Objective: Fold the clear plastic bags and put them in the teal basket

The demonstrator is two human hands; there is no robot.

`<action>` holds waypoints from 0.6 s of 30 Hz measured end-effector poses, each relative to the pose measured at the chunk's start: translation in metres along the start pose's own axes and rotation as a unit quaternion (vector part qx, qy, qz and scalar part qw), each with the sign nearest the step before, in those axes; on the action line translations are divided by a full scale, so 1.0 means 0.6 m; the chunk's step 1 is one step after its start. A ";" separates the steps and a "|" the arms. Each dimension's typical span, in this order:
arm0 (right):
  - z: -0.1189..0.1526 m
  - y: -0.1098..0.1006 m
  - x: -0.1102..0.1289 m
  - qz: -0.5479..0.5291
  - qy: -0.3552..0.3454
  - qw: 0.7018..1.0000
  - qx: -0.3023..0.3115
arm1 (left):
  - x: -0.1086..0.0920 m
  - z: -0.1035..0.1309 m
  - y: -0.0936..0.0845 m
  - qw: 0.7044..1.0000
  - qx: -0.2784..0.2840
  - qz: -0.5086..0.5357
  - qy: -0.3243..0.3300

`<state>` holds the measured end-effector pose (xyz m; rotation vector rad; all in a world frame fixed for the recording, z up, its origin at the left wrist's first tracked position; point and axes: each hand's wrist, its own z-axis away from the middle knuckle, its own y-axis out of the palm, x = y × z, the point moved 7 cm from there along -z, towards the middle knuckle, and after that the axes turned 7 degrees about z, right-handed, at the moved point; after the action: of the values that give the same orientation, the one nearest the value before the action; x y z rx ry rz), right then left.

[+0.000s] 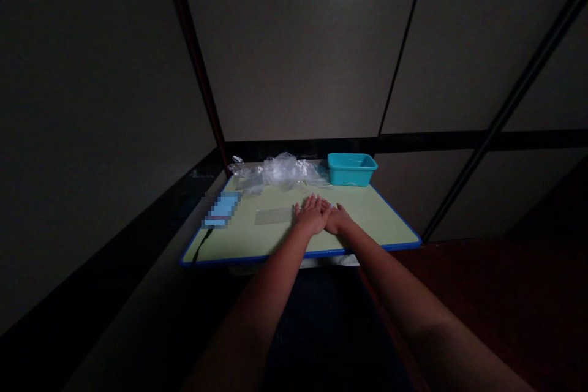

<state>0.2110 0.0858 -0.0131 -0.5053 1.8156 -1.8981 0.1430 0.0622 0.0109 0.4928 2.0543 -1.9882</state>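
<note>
A flat, clear plastic strip, perhaps a bag (273,216), lies across the middle of a pale yellow table (239,245). My left hand (312,217) rests palm down on its right part, with fingers stretched out and pointing away from me. Close against it, my right hand (339,220) is also laid flat, its fingertips meeting or passing under the left hand's edge. Neither hand grips anything visible. Whatever is beneath the palms is hidden.
Crumpled clear plastic bags (285,171) are heaped along the table's back edge. Beside them on the right stands a teal plastic basket (351,170). A blurred-out blue rectangular object (222,209) with a dark cord lies at the left edge. Panelled walls (298,61) rise behind.
</note>
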 end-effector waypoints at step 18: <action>0.000 -0.002 0.000 -0.007 0.037 0.999 0.010 | 0.146 0.021 -0.023 0.991 -0.006 -0.045 -0.130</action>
<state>0.2110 0.0860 -0.0118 -0.4469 1.8411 -1.9665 0.0564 0.0557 -0.0120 0.1309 1.9567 -1.9690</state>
